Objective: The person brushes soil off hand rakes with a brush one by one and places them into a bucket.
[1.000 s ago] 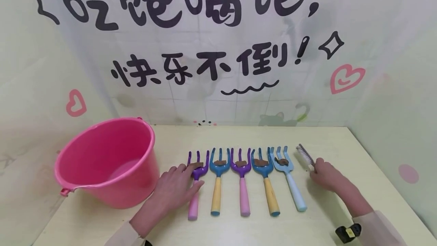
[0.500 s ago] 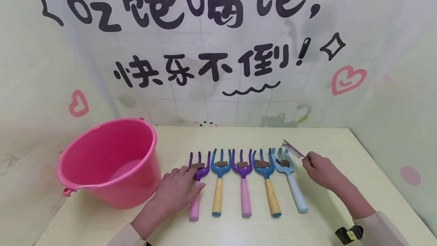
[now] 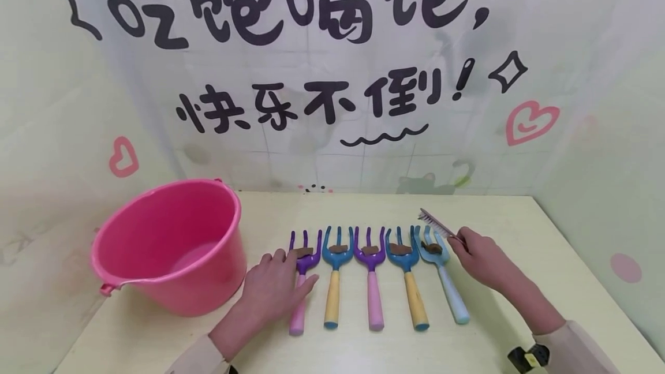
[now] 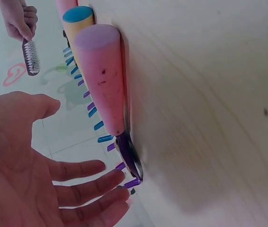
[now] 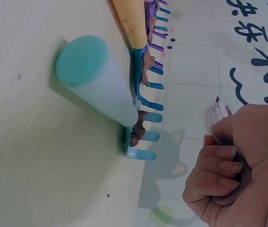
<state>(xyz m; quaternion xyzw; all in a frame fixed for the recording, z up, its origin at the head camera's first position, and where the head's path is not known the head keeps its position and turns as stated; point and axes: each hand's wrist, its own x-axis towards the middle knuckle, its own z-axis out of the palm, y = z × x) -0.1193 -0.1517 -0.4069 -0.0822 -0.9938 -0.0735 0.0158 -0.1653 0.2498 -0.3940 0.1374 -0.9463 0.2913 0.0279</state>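
Note:
Five-tined look aside, several hand forks lie in a row with brown lumps on their heads. My left hand (image 3: 272, 284) is at the leftmost purple fork with a pink handle (image 3: 296, 321), fingers extended beside its head and thumb across the handle in the head view. In the left wrist view the palm and fingers are spread and grip nothing. My right hand (image 3: 483, 260) grips a narrow brush (image 3: 436, 224) with white bristles. The brush is held over the tines of the light blue fork (image 3: 453, 298), at the row's right end. A dark brown lump (image 5: 137, 130) sits on that fork's head.
A pink bucket (image 3: 208, 287) stands on the table (image 3: 353, 356) left of my left hand. Between the end forks lie a blue fork with a yellow handle (image 3: 331, 302), a purple one (image 3: 374, 305) and another blue one (image 3: 415, 302). A printed wall sheet (image 3: 312, 160) closes off the back.
My right hand has lifted the brush and moved it left, from beside the row to over the light blue fork. My left hand has stayed by the leftmost fork.

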